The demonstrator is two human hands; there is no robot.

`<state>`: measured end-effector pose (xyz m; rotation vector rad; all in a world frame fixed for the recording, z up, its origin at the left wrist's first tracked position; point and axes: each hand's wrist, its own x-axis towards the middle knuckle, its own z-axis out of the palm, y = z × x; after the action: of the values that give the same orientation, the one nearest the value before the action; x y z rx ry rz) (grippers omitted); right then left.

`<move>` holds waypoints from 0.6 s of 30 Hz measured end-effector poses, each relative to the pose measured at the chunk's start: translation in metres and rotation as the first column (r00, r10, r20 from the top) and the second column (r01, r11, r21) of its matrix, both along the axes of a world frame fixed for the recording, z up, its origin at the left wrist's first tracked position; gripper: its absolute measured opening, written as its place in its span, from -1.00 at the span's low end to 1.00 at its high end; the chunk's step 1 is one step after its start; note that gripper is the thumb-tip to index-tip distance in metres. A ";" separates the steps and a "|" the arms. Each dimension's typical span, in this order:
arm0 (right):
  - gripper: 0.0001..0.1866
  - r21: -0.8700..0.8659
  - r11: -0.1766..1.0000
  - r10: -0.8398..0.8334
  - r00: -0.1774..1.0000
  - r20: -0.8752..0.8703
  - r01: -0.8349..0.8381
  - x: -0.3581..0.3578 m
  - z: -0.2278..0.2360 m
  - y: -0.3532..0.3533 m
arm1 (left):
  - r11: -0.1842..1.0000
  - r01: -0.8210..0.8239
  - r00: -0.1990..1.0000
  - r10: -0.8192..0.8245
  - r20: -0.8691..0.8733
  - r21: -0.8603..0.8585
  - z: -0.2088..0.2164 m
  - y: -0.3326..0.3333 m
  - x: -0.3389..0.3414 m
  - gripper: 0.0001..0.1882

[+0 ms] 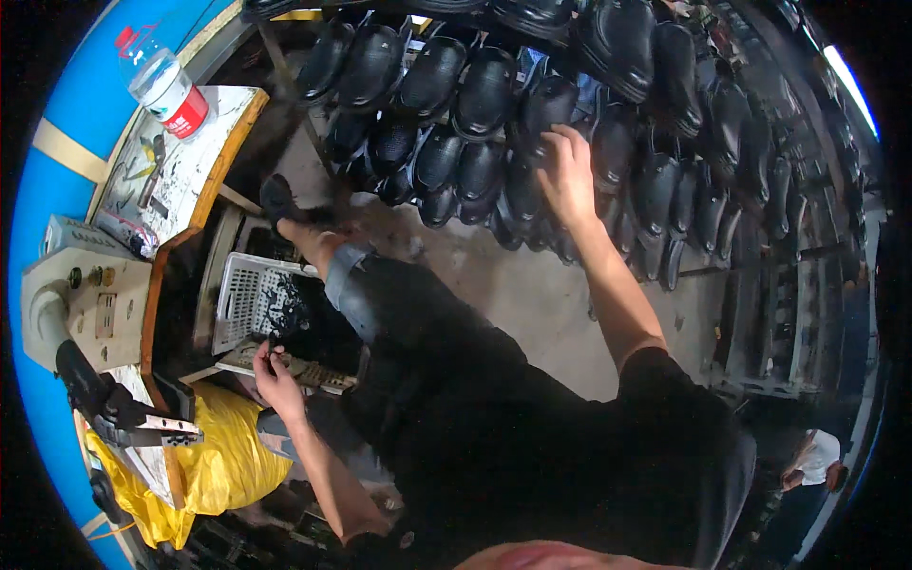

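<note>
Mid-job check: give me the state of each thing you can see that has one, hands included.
Right hand: raised to a black shoe, grip unclear
Left hand: partly curled, any hold unclear
Other black shoes: set out in rows
White basket: holding black scraps
Bottle: standing, red cap on
Yellow bag: bulging, creased
Lamp: lit
</note>
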<state>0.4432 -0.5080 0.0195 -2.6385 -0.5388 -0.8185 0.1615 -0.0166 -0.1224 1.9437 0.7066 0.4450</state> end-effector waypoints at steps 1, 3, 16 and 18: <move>-0.20 -0.006 1.000 0.016 1.000 0.010 -0.016 -0.004 0.003 0.000 | 0.998 0.007 1.000 -0.007 -0.007 0.057 -0.008 0.002 -0.002 -0.67; -0.06 -0.123 0.984 -0.124 0.992 0.027 0.126 -0.020 0.022 -0.008 | 0.992 -0.003 0.997 0.012 -0.076 0.125 -0.021 0.004 -0.013 -0.60; -0.59 -0.048 0.976 -0.188 0.928 0.322 0.215 -0.039 0.075 -0.082 | 0.935 0.301 0.932 -0.330 -0.147 -0.188 0.027 -0.064 0.024 -0.56; -0.57 -0.029 0.992 -0.106 0.929 0.355 0.124 -0.055 0.085 -0.053 | 0.930 0.304 0.941 -0.327 -0.088 -0.207 0.029 -0.064 0.016 -0.55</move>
<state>0.3880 -0.5606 0.1040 -2.5989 -0.5007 -1.3485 0.1778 -0.0804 -0.0929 1.8681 0.4785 0.0570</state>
